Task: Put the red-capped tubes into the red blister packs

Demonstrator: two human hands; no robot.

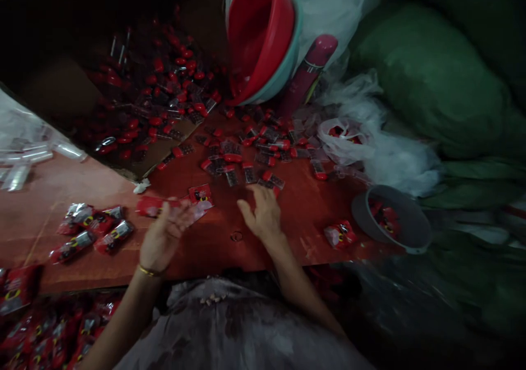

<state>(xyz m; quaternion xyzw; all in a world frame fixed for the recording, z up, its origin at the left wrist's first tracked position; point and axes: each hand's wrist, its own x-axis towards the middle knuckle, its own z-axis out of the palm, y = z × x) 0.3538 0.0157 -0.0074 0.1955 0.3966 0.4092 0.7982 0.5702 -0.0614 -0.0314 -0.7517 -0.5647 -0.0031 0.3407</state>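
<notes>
My left hand [164, 235], with a gold bangle at the wrist, is over the table with its fingers stretched out and slightly blurred. A red printed packet [152, 206] lies behind its thumb; whether they touch I cannot tell. Just past the fingertips is another red packet [201, 194] with a clear part. My right hand [265, 211] reaches forward, thumb apart from the fingers. Its fingertips are at the near edge of a pile of small clear containers with red caps [249, 172]; nothing shows in its grasp.
A tipped cardboard box [78, 93] spills red-capped containers onto the red table [230, 252]. Filled packets [96, 222] lie left. Behind stand a red basin [257, 35] and a pink spray can [306, 74]. At right are a grey tub [390, 216] and a plastic bag [382, 145].
</notes>
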